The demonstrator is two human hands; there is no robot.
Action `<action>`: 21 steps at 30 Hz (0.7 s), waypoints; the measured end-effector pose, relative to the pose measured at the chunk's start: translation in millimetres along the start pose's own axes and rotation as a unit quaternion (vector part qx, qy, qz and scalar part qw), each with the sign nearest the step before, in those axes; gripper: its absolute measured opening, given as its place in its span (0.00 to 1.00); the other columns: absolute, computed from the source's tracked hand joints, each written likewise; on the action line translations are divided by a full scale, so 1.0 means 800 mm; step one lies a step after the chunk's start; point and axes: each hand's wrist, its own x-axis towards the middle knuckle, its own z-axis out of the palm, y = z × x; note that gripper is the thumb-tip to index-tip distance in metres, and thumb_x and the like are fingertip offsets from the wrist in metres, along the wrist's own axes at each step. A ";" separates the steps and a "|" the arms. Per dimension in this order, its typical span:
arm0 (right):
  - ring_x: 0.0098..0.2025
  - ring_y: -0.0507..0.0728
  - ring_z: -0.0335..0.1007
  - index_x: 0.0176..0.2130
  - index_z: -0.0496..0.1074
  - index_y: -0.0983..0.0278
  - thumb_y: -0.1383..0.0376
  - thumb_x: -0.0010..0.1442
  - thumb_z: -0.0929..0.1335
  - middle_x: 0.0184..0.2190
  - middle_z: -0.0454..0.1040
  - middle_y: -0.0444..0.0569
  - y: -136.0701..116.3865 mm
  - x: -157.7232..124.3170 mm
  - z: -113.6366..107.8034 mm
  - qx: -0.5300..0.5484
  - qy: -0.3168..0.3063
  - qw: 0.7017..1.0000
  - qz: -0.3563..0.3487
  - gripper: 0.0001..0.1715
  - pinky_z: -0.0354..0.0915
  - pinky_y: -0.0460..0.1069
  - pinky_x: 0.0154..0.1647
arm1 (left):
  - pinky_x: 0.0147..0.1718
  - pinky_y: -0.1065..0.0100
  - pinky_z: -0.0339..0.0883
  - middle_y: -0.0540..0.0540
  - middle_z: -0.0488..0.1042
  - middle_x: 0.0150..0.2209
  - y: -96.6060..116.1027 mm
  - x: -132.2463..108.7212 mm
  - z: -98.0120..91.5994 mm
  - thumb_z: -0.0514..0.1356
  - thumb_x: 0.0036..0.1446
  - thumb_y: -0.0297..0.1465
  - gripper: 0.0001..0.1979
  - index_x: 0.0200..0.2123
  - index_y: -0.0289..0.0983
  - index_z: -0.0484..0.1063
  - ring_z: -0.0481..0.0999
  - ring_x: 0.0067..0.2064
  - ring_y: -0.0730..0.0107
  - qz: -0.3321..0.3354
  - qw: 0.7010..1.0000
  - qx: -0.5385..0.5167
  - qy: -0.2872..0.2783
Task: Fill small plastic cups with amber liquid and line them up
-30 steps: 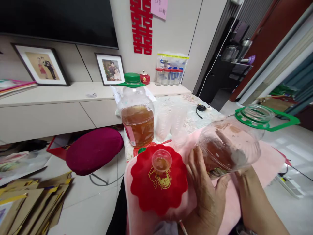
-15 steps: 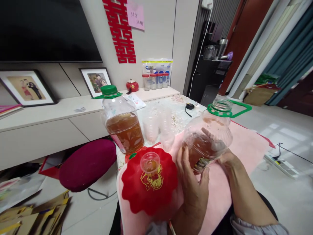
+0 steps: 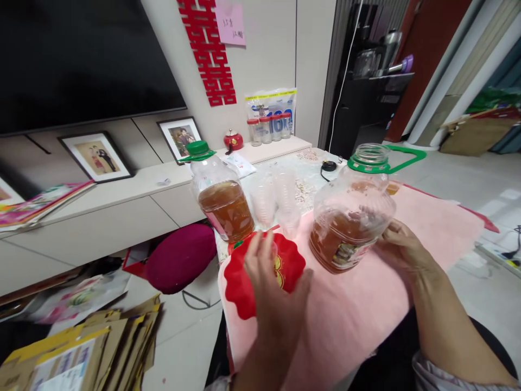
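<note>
My left hand (image 3: 277, 293) is over the red scalloped plate (image 3: 238, 282), fingers spread and slightly blurred. It hides most of the small clear cup there, so contact with the cup is unclear. An uncapped clear plastic jug (image 3: 345, 233), partly filled with amber liquid, stands upright on the pink cloth (image 3: 345, 309). Its green handle ring points right. At the jug's right side, my right hand (image 3: 401, 247) has curled fingers against it, the fingertips partly hidden behind the plastic. A second jug (image 3: 226, 209) with a green cap holds similar liquid beyond the plate.
Stacked clear cups (image 3: 285, 198) stand between the jugs. A black tape measure (image 3: 329, 166) lies farther back. Left of the table are a maroon stool (image 3: 183, 258) and flattened cardboard (image 3: 122, 342). Lidded jars (image 3: 271, 129) line the white cabinet.
My left hand has left the open jug and moved left over the plate and cup. My right hand stays beside the jug. The view has turned left.
</note>
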 end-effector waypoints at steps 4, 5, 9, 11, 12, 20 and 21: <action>0.46 0.59 0.81 0.47 0.83 0.57 0.58 0.46 0.82 0.46 0.85 0.48 -0.002 0.002 -0.009 0.017 0.077 0.997 -0.021 0.26 0.77 0.50 0.48 | 0.71 0.46 0.59 0.38 0.53 0.72 -0.042 0.029 -0.019 0.70 0.49 0.41 0.49 0.71 0.41 0.52 0.55 0.74 0.51 -0.122 0.990 -0.011 -0.062; 0.44 0.58 0.81 0.45 0.83 0.58 0.58 0.46 0.82 0.45 0.85 0.48 -0.002 0.003 -0.011 0.024 0.093 0.995 -0.025 0.25 0.78 0.48 0.47 | 0.73 0.47 0.56 0.38 0.52 0.72 -0.049 0.032 -0.019 0.71 0.47 0.40 0.52 0.72 0.40 0.50 0.54 0.75 0.52 -0.159 0.983 -0.037 -0.083; 0.39 0.55 0.80 0.41 0.83 0.58 0.59 0.47 0.81 0.38 0.84 0.47 0.000 0.003 -0.025 0.039 0.140 0.988 -0.044 0.20 0.78 0.45 0.43 | 0.74 0.49 0.54 0.39 0.54 0.72 -0.069 0.034 -0.007 0.72 0.44 0.37 0.61 0.74 0.43 0.40 0.58 0.73 0.55 -0.254 0.944 -0.171 -0.121; 0.36 0.53 0.79 0.40 0.83 0.57 0.60 0.46 0.82 0.36 0.83 0.46 0.001 0.002 -0.033 0.042 0.156 0.985 -0.053 0.19 0.78 0.44 0.41 | 0.72 0.49 0.57 0.38 0.58 0.71 -0.075 0.033 0.001 0.72 0.44 0.36 0.61 0.74 0.42 0.38 0.63 0.71 0.56 -0.264 0.936 -0.200 -0.123; 0.35 0.53 0.78 0.40 0.83 0.57 0.60 0.47 0.82 0.35 0.82 0.45 0.001 0.002 -0.037 0.043 0.162 0.984 -0.056 0.18 0.78 0.44 0.40 | 0.71 0.49 0.59 0.38 0.61 0.69 -0.078 0.033 0.004 0.72 0.45 0.36 0.61 0.74 0.42 0.38 0.65 0.70 0.56 -0.266 0.934 -0.205 -0.120; 0.29 0.51 0.70 0.31 0.82 0.57 0.56 0.41 0.84 0.25 0.72 0.43 -0.013 -0.014 -0.045 0.048 0.155 0.984 -0.068 0.18 0.75 0.45 0.31 | 0.68 0.46 0.63 0.36 0.70 0.61 -0.082 0.033 0.008 0.71 0.44 0.36 0.58 0.73 0.38 0.42 0.69 0.66 0.54 -0.280 0.921 -0.253 -0.092; 0.29 0.51 0.69 0.30 0.81 0.57 0.56 0.41 0.84 0.25 0.71 0.43 -0.016 -0.017 -0.043 0.047 0.151 0.985 -0.065 0.18 0.74 0.45 0.31 | 0.68 0.46 0.64 0.37 0.70 0.60 -0.078 0.033 0.007 0.71 0.43 0.36 0.58 0.73 0.39 0.43 0.69 0.66 0.54 -0.281 0.921 -0.256 -0.090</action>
